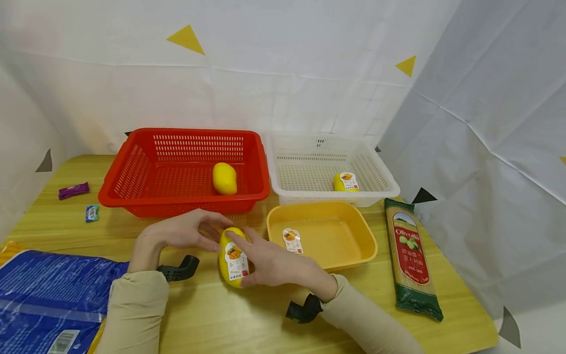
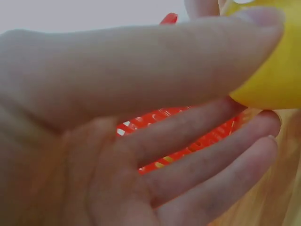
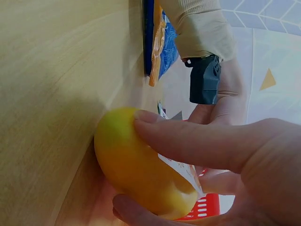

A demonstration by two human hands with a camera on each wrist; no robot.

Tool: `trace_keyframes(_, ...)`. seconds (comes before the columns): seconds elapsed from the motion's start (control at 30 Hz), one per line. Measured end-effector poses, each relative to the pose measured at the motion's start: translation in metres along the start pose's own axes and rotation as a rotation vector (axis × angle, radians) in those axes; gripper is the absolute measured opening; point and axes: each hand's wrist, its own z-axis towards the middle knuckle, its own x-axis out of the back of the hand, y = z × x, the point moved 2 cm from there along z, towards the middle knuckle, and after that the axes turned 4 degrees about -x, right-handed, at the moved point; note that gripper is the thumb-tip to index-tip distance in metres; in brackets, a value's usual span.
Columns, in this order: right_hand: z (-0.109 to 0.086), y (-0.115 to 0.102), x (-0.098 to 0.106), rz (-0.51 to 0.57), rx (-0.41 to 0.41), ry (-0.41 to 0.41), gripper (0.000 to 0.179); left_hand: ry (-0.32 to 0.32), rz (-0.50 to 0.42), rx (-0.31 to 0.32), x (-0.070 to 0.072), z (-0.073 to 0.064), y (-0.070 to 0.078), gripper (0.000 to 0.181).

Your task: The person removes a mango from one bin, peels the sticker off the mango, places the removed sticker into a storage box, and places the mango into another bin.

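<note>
A yellow mango [image 1: 233, 258] with a white picture label [image 1: 237, 261] is at the table's middle, in front of the red basket. My right hand [image 1: 276, 263] grips it from the right, thumb near its lower end and fingers over the top. In the right wrist view the thumb and a finger lie on opposite sides of the mango [image 3: 136, 160]. My left hand [image 1: 187, 231] holds the mango's upper left side. The left wrist view has the left thumb [image 2: 188, 61] across the mango [image 2: 277, 70], fingertips right at its underside.
Behind stand a red basket [image 1: 181, 200] holding a mango [image 1: 224, 178] and a white basket [image 1: 327, 195] holding a labelled mango [image 1: 346, 182]. A yellow tray [image 1: 331, 241] bears a similar label. A pasta pack [image 1: 411, 260] lies right; two small wrapped sweets and a blue bag [image 1: 53, 300] lie left.
</note>
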Motion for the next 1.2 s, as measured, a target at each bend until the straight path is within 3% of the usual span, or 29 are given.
trace_keyframes(0.33, -0.002, -0.003, 0.002, -0.062, 0.012, 0.057, 0.094, 0.029, 0.007, 0.065, -0.004, 0.007, -0.008, 0.055)
trace_keyframes(0.57, -0.003, -0.002, 0.012, -0.074, 0.009, 0.099, 0.088, 0.041, 0.031, 0.077, -0.005, 0.008, -0.006, 0.053)
trace_keyframes(0.77, -0.004, 0.004, 0.023, -0.039, 0.017, 0.151, 0.066, 0.025, 0.025, 0.067, -0.007, 0.012, -0.007, 0.054)
trace_keyframes(1.0, 0.002, 0.011, 0.034, -0.032, 0.122, 0.21, 0.032, 0.009, 0.009, 0.068, -0.009, 0.016, -0.012, 0.056)
trace_keyframes(1.2, 0.01, 0.013, 0.032, -0.07, 0.137, 0.233, 0.023, -0.018, 0.004, 0.015, -0.008, 0.016, -0.015, 0.054)
